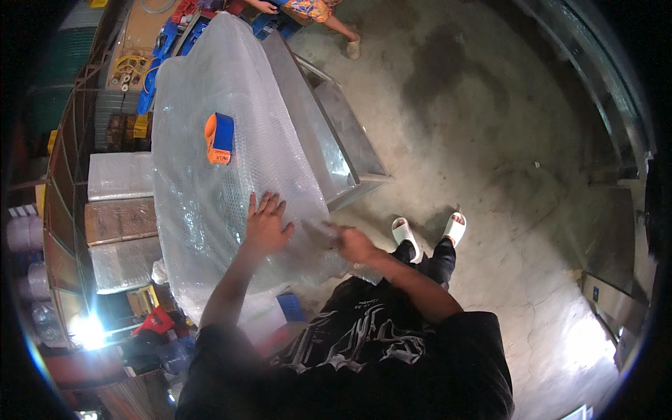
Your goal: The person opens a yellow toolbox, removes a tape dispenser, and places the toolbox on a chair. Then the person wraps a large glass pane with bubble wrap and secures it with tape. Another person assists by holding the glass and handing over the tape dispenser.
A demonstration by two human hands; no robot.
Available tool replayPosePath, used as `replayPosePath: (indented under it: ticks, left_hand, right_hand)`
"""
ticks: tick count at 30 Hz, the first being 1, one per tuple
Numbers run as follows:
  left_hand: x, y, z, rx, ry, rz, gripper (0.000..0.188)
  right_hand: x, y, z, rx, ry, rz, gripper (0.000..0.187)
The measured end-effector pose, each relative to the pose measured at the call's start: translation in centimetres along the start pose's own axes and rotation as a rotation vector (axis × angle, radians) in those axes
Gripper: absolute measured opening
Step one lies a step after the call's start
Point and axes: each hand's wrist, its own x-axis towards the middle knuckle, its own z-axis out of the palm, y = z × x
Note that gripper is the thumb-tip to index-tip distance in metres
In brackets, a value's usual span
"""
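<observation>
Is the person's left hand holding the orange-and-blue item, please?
No, the left hand is spread on the bubble wrap, while the orange-and-blue item lies apart from it, farther up the wrap.

Bubble wrap is seen in translucent silvery white, patterned with close-set dots. On it, roll is banded in bright blue and orange. Metal unit is toned dull grey. Black shirt is printed with jagged white line design; sandals are coloured white. Floor is mottled grey-brown, blotched darker. Brown carton is flanked by whitish packages. Co-worker's garment is patterned in orange.
</observation>
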Motion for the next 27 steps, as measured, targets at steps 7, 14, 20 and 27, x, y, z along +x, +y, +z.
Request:
replayPosePath:
  ticks: [7,14,20,27]
  left_hand:
    - [-1.5,-1.5,-0.3,-0.122,0.119,0.009,0.053]
    - [-2.2,-2.9,-0.2,-0.436,0.392,0.022,0.052]
    - [-3.3,-3.0,-0.6,-0.659,0.545,-0.104,0.056]
    - [-4.5,-0.7,-2.0,-0.665,0.637,-0.203,0.040]
  right_hand:
    - [-3.9,13.4,-3.9,0.386,0.474,0.456,0.036]
    - [-4.3,13.1,-5.2,0.460,0.432,0.493,0.040]
    - [-4.3,13.5,-5.4,0.263,0.419,0.366,0.041]
    - [-3.5,9.0,-7.9,-0.133,0.385,0.632,0.050]
